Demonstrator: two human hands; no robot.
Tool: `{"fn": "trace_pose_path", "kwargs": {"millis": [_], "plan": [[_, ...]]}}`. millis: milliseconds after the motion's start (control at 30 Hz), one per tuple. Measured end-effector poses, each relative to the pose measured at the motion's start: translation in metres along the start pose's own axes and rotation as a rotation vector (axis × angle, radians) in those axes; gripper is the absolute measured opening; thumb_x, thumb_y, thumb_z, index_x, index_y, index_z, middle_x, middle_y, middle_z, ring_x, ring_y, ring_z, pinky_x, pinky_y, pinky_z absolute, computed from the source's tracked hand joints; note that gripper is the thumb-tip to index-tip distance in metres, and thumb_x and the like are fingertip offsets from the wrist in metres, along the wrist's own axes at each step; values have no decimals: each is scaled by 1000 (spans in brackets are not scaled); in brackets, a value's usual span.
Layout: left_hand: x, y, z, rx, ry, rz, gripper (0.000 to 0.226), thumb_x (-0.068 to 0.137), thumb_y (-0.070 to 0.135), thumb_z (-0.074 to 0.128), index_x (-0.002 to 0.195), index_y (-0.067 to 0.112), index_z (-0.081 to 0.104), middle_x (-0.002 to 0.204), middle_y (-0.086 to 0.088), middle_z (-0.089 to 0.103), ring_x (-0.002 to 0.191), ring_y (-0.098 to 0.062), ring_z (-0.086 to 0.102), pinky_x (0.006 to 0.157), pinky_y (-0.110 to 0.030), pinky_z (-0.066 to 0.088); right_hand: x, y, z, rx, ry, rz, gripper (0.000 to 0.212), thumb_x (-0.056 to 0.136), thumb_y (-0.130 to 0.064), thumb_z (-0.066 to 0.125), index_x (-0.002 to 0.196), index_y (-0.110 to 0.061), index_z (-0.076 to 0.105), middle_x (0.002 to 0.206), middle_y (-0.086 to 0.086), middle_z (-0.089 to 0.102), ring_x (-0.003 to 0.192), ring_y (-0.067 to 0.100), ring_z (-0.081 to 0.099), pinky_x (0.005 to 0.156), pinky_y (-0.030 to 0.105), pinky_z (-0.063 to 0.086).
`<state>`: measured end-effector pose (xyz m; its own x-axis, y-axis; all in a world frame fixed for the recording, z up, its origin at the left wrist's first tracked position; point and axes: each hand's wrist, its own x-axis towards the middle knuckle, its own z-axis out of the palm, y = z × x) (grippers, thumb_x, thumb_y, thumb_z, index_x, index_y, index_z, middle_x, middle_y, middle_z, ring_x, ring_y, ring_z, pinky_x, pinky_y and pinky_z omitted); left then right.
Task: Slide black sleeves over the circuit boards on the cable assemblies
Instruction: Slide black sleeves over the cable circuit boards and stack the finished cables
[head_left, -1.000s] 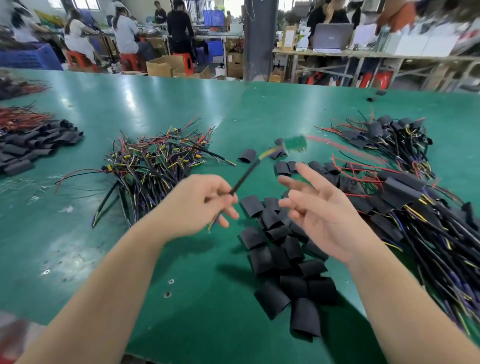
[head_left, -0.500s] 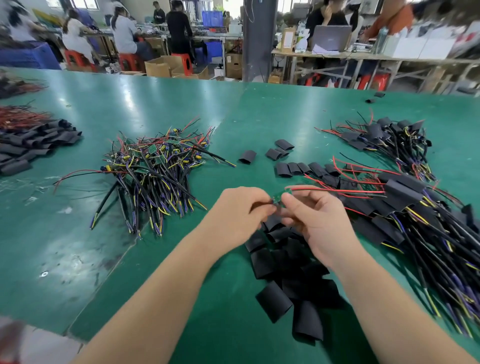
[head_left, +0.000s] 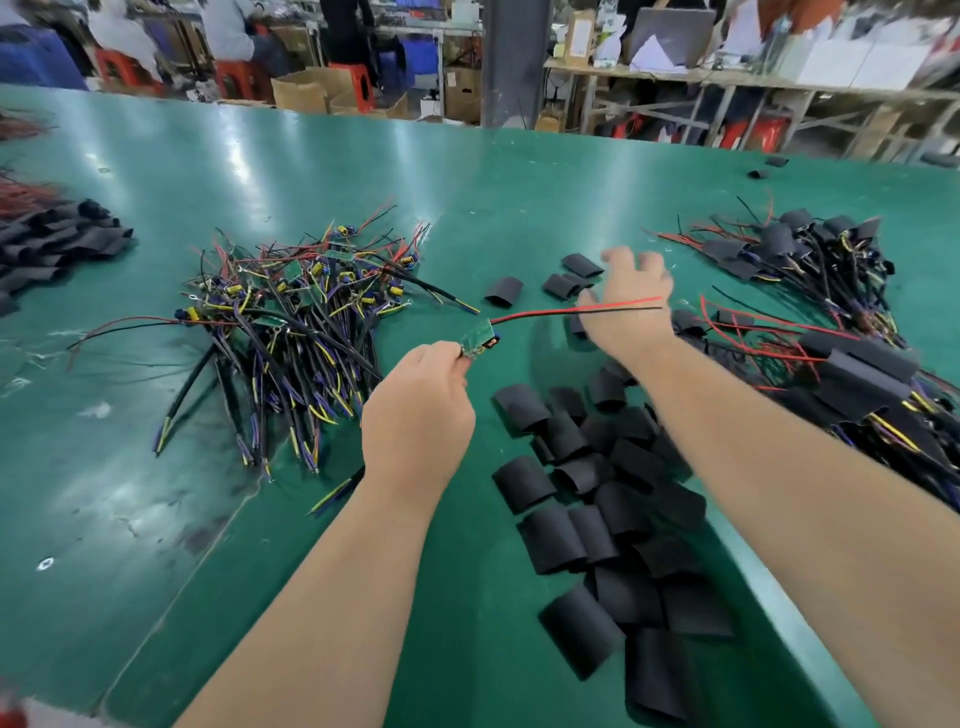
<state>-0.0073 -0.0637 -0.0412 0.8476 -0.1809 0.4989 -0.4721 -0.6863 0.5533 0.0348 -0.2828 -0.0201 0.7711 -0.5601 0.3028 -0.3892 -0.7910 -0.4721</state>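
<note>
My left hand (head_left: 415, 410) pinches a small green circuit board (head_left: 479, 336) at its near end, above the green table (head_left: 156, 519). A red and a black wire (head_left: 571, 310) run from the board to the right. My right hand (head_left: 626, 306) is stretched out further back, fingers spread and blurred, with those wires crossing in front of its palm. I cannot tell whether it touches them. Loose black sleeves (head_left: 597, 499) lie in a heap under my right forearm. Bare cable assemblies (head_left: 301, 317) are piled at the left.
Sleeved assemblies (head_left: 857, 379) are heaped at the right, with another bunch (head_left: 795, 249) further back. A few single sleeves (head_left: 566, 280) lie near my right hand. More black sleeves (head_left: 57, 244) sit at the far left. People work at benches behind the table.
My hands were together over the sleeve heap. They have parted: the left lifted the board forward, the right slid out along the red and black wires, away from me.
</note>
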Motion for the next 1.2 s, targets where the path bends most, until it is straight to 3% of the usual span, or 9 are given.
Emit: {"fn": "trace_pose_path", "kwargs": {"millis": [133, 233, 467, 633, 733, 867, 967, 1067, 1200], "plan": [[5, -6, 3, -23, 43, -1, 19, 97, 15, 48, 98, 5, 64, 87, -8, 65, 81, -33, 57, 69, -42, 43, 44, 39, 10, -283, -63, 338, 54, 94, -44, 43, 140, -17, 34, 155, 31, 2, 139, 56, -3, 107, 70, 12], [9, -8, 6, -63, 61, -13, 18, 97, 15, 49, 97, 6, 65, 85, -6, 66, 80, -31, 57, 70, -42, 43, 66, 66, 10, -252, -209, 496, 68, 92, -62, 30, 148, -24, 24, 154, 31, 10, 140, 54, 7, 111, 66, 6], [15, -14, 9, -161, 174, -47, 21, 97, 18, 51, 83, 7, 63, 75, 0, 65, 72, -25, 57, 66, -38, 40, 48, 19, 8, 106, -524, -178, 56, 97, -42, 50, 147, -21, 36, 150, 4, 39, 137, 21, 38, 112, 26, 25], [16, -16, 9, -230, 246, -71, 22, 95, 18, 49, 85, 7, 66, 74, 3, 66, 69, -22, 58, 63, -31, 38, 1, -14, -37, -338, -938, -615, 54, 78, -55, 66, 127, -34, 55, 123, -16, 58, 107, 3, 57, 99, 27, 41], [18, -17, 10, -245, 261, -95, 23, 94, 19, 48, 87, 9, 66, 73, 5, 65, 70, -21, 58, 63, -30, 38, 19, -28, -47, -249, -746, -536, 41, 76, -62, 60, 106, -35, 65, 110, -14, 67, 92, 6, 63, 81, 25, 47], [17, -17, 10, -238, 254, -87, 22, 96, 19, 49, 88, 9, 67, 74, 4, 65, 69, -22, 58, 64, -32, 39, 81, -24, 6, -119, -302, -222, 55, 92, -49, 51, 137, -19, 47, 139, 14, 51, 131, 29, 43, 109, 39, 35], [17, -18, 11, -235, 254, -83, 24, 95, 21, 47, 88, 9, 67, 74, 5, 65, 68, -21, 58, 63, -33, 40, 100, -16, 43, -37, -406, -24, 69, 91, -65, 40, 149, -29, 29, 154, 12, 33, 143, 29, 26, 117, 43, 21], [17, -17, 11, -236, 248, -93, 24, 95, 23, 47, 89, 11, 67, 74, 6, 65, 69, -21, 57, 63, -33, 41, 92, -25, 63, -95, -535, -126, 73, 84, -72, 44, 148, -40, 27, 154, 9, 33, 143, 28, 28, 118, 43, 21], [17, -18, 11, -249, 260, -94, 22, 96, 20, 49, 87, 9, 66, 73, 4, 66, 70, -22, 58, 64, -33, 39, 63, -52, 65, -32, -596, -366, 53, 82, -45, 68, 130, -27, 56, 113, 5, 57, 105, 21, 54, 89, 26, 41]]}}
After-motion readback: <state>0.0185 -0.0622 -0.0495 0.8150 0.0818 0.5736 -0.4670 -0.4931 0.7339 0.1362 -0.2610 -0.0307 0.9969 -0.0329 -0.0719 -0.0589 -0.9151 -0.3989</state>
